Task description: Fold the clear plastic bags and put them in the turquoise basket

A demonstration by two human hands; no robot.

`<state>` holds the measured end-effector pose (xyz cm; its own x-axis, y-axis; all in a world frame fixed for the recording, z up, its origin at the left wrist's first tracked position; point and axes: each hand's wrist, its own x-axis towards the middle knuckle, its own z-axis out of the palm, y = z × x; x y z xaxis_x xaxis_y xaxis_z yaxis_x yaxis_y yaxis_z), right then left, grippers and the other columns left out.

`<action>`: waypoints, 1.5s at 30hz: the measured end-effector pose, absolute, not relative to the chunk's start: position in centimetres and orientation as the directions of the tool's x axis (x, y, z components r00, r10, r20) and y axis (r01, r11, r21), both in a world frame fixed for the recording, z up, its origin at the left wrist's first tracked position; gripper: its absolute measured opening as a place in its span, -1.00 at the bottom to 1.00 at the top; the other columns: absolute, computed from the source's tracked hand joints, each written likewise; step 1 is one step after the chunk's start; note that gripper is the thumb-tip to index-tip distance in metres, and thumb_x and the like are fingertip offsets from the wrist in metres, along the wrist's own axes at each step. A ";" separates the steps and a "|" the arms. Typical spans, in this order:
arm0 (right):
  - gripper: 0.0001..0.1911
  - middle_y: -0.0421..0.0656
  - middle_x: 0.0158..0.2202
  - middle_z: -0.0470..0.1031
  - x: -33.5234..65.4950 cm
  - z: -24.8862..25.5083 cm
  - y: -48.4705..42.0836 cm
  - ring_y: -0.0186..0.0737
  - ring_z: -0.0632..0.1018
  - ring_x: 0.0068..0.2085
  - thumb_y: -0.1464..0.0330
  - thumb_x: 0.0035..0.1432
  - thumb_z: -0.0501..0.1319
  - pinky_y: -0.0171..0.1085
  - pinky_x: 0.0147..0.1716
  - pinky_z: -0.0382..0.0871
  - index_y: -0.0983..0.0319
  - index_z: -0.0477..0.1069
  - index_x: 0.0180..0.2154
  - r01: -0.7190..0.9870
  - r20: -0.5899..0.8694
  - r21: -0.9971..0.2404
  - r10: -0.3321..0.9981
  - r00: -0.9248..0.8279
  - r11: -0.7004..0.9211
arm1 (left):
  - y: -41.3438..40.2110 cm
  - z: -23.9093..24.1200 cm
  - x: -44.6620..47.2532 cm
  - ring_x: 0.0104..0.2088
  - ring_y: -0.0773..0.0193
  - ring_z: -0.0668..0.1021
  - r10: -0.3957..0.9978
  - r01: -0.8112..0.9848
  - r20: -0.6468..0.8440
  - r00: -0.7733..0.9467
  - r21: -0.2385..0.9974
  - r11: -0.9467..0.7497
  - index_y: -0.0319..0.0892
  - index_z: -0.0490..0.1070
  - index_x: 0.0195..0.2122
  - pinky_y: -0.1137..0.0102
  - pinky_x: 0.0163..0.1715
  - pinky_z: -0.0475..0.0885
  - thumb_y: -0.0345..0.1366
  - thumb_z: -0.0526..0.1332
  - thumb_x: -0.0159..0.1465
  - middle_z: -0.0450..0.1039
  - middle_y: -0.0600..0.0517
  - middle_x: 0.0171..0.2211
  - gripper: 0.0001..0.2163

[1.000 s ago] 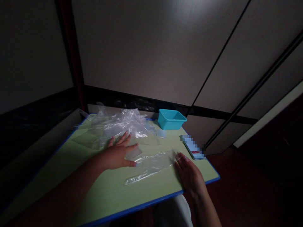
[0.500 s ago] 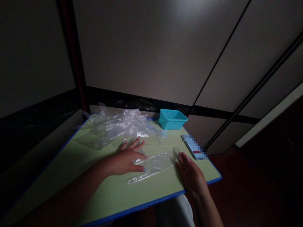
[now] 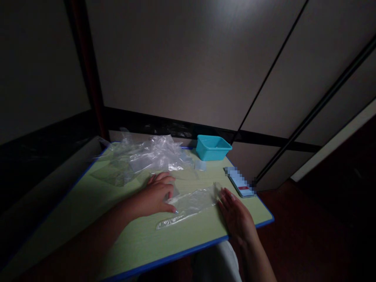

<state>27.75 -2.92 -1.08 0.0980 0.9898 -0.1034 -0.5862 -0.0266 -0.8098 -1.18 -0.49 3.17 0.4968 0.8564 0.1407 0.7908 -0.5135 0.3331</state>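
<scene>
A clear plastic bag lies flattened on the pale green tabletop, a folded strip along its near edge. At its left end rests my left hand, palm down, the fingers bent and the thumb apart on the plastic. My right hand stands on its side at the bag's right end, fingers stretched out and touching or nearly touching the plastic. Beyond my left hand spreads a heap of crumpled clear plastic bags.
A turquoise plastic basket stands at the table's far right corner, with a small pale square before it. Near the right edge lies a phone, its screen partly blurred out. A grey panelled wall rises behind the table.
The fingers of my left hand have drawn in from a wide spread to a bent, closer pose at the bag's left end. My right hand has hardly moved.
</scene>
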 end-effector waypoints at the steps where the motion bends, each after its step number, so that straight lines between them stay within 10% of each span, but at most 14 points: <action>1: -0.69 -0.08 0.05 0.41 27.8 -1.1 -2.9 -0.08 0.33 0.14 0.25 -0.07 0.34 -0.04 0.15 0.10 0.18 0.50 -0.22 -0.588 -0.106 -0.808 0.990 0.096 -0.029 | -0.5 3.3 -1.1 0.19 0.00 0.15 0.842 0.771 0.148 0.519 0.345 -0.535 -0.11 0.45 -0.44 0.13 0.11 0.09 -0.03 0.37 -0.05 0.30 -0.01 0.09 -0.71; 6: -0.68 -0.11 0.05 0.41 27.7 -1.0 -2.8 -0.12 0.33 0.14 0.27 -0.07 0.34 -0.11 0.18 0.07 0.19 0.50 -0.20 -0.586 -0.152 -0.808 0.982 0.110 -0.060 | -0.8 2.9 -0.7 0.25 0.08 0.05 0.817 0.759 0.145 0.558 0.309 -0.574 -0.05 0.46 -0.21 0.06 0.17 -0.04 -0.10 0.14 0.23 0.21 0.02 0.18 -0.78; 13: -0.68 -0.11 0.06 0.40 27.8 -1.3 -2.6 -0.14 0.33 0.14 0.28 -0.03 0.32 -0.13 0.18 0.08 0.19 0.48 -0.17 -0.594 -0.133 -0.803 0.986 0.105 -0.045 | -0.8 1.0 -0.5 0.30 0.06 -0.14 0.845 0.822 0.011 0.534 0.226 -0.522 -0.09 0.01 0.26 -0.01 0.18 -0.19 0.11 -0.08 0.27 -0.21 -0.07 0.31 -0.40; 32: -0.66 -0.07 0.06 0.40 27.4 -0.3 -2.1 -0.06 0.30 0.16 0.27 -0.11 0.35 -0.05 0.15 0.10 0.19 0.51 -0.20 -0.521 -0.141 -0.852 0.977 0.161 -0.037 | -2.8 2.2 2.3 0.28 0.20 -0.01 0.620 0.592 -0.031 0.784 0.336 -0.732 -0.03 -0.11 0.28 0.14 0.22 -0.10 0.03 -0.08 0.31 -0.18 0.04 0.30 -0.45; 45: -0.51 -0.17 0.21 0.18 25.3 1.9 -4.4 -0.14 0.16 0.24 0.24 0.05 0.26 -0.05 0.21 -0.10 0.07 0.33 0.06 -0.257 0.208 -0.940 0.974 0.086 0.223 | -2.6 1.1 2.3 0.27 0.20 0.04 0.607 0.560 0.039 0.794 0.342 -0.754 0.07 -0.10 0.27 0.13 0.22 -0.14 -0.04 -0.08 0.34 -0.09 0.08 0.29 -0.52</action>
<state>25.29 -4.43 1.92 0.0858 0.9744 0.2076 -0.2566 0.2230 -0.9405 2.27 -2.60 1.14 0.7935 0.6073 0.0388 0.5604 -0.7542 0.3423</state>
